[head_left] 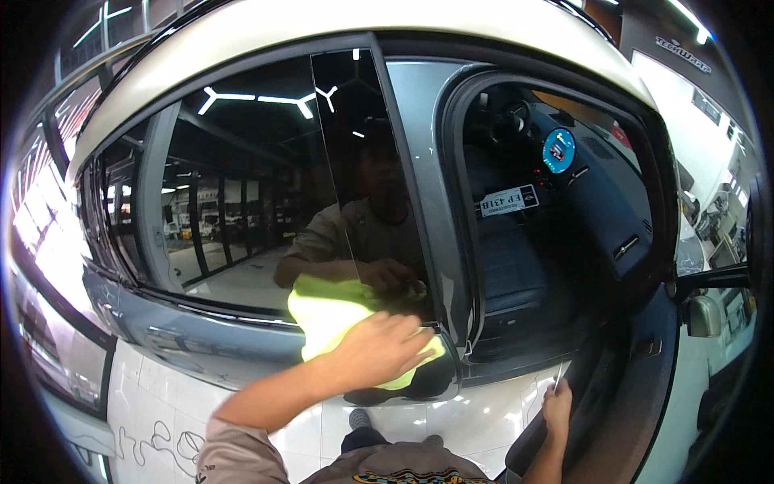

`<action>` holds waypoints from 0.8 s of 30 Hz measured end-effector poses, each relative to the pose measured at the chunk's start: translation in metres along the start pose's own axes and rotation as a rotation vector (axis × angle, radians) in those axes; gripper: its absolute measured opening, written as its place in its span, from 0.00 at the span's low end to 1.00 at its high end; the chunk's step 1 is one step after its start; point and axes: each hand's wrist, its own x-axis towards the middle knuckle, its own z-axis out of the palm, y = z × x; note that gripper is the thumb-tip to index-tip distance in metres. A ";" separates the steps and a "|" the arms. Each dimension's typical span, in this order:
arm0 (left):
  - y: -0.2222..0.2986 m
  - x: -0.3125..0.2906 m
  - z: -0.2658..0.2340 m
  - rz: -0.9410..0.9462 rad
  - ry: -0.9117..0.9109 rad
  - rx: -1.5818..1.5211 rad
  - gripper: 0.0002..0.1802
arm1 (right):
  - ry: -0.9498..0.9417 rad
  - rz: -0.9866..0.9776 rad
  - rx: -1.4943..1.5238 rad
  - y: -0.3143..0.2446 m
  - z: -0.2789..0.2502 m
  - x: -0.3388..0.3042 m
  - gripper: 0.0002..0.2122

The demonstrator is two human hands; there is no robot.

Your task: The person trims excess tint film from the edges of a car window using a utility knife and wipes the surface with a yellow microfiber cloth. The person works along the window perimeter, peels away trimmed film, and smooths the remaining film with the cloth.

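Observation:
My left hand (383, 347) grips a bright yellow-green cloth (322, 310) and presses it against the car's side, at the lower edge of the dark rear window (250, 194) and the top of the grey door panel (218, 331). Part of the cloth hangs below my fingers. My right hand (556, 407) is low beside the opened front door (637, 395), its fingers closed round a thin, pale, stick-like object (560, 374). Blur and small size hide what kind of object it is.
Through the front door opening show a dark seat (508, 266), a steering wheel (509, 123), a lit round display (559, 151) and a paper plate (509, 201). A side mirror (703, 316) juts out at right. A loose cord (149, 440) lies on the tiled floor (145, 395).

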 end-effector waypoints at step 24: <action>-0.031 -0.108 0.051 -0.412 0.476 -0.148 0.20 | -0.045 -1.133 0.448 -0.501 0.068 -0.035 0.21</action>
